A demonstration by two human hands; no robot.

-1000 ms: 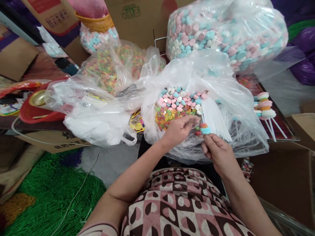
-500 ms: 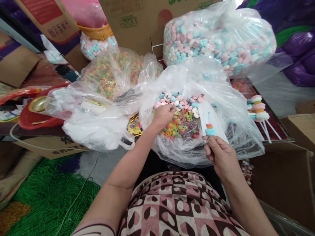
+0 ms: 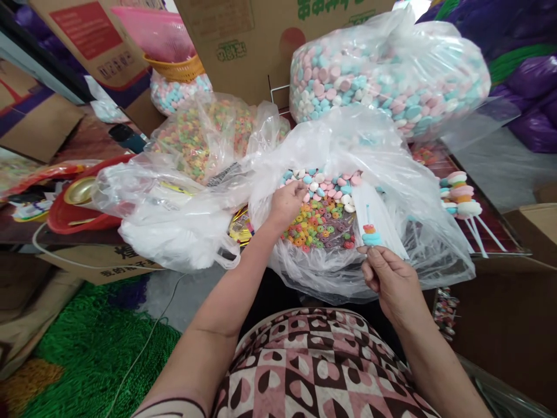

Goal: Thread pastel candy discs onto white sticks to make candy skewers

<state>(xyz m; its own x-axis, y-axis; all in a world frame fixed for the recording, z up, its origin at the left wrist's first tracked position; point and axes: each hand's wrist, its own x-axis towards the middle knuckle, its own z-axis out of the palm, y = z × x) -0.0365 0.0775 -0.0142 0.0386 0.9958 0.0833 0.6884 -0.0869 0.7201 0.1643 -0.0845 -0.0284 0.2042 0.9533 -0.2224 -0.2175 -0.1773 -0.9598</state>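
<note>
My right hand [image 3: 391,276] pinches the lower end of a candy skewer [image 3: 371,237]. The skewer stands upright, with blue marshmallow discs at the bottom, orange and red gummy rings above them, and bare stick at the top. Over the heap of pink, blue and white marshmallows [image 3: 335,187], my left hand [image 3: 287,203] has its fingers bent together at the heap's left side. Whatever is between those fingertips is hidden. Nearer my body, colourful gummy rings [image 3: 317,223] lie beside the marshmallows on clear plastic [image 3: 304,273].
Finished-looking marshmallow skewers [image 3: 463,194] lie at the right table edge. A big bag of marshmallows [image 3: 387,81] and a bag of gummy rings [image 3: 204,133] stand behind. At left are a white plastic bag [image 3: 178,238] and a red basin [image 3: 65,217]. An open carton [image 3: 500,313] sits lower right.
The view has shifted slightly. My left hand remains at the marshmallows, its fingertips a little further into the heap's left side. My right hand still holds the skewer in about the same place.
</note>
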